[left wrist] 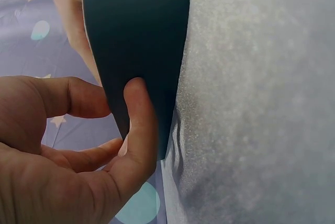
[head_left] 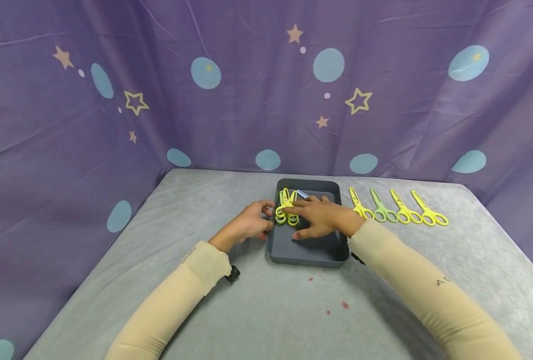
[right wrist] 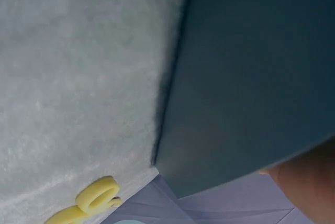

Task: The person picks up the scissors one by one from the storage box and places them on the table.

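Note:
A dark grey tray (head_left: 309, 255) lies on the cloth-covered table. Along its left inside, yellow and green scissors (head_left: 289, 200) are piled, handles toward me. My left hand (head_left: 250, 220) holds the tray's left wall. In the left wrist view, one finger (left wrist: 140, 109) presses the outside of the wall while others bend at the rim. Over the tray, my right hand (head_left: 320, 215) spreads its fingers, the foremost finger on the yellow scissors and the thumb apart from it. A blue piece (head_left: 302, 194) shows partly beneath the right fingers. Only a bit of the right hand (right wrist: 309, 182) appears in the right wrist view.
Right of the tray stand in a row yellow scissors (head_left: 358, 204), green scissors (head_left: 382, 207) and more yellow scissors (head_left: 424, 207). A purple curtain (head_left: 248, 125) closes off the back and sides. Small red marks (head_left: 345, 304) spot the grey cloth in front.

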A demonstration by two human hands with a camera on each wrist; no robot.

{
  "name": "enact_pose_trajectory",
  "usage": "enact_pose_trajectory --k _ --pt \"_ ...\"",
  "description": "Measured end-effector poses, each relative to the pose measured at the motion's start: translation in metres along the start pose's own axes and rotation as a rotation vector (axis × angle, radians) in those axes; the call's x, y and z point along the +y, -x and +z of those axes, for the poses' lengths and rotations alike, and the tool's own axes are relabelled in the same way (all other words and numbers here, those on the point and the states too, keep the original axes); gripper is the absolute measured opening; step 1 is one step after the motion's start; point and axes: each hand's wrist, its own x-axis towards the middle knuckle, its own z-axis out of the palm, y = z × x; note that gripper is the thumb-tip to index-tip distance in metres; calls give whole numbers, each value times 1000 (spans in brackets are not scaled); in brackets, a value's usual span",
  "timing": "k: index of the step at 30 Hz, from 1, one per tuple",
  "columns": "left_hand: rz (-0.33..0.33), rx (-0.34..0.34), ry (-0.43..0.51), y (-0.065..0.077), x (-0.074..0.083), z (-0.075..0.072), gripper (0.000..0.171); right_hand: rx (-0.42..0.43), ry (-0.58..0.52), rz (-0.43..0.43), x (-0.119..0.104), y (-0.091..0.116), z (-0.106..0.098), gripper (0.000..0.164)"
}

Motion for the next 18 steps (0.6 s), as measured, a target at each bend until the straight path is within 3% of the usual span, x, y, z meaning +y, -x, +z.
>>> enact_pose_trajectory --k 9,18 --pt "12 -5 -7 2 1 0 68 35 -31 -4 7 11 -6 72" --pt "2 -9 0 2 1 0 68 26 26 22 13 22 -13 53"
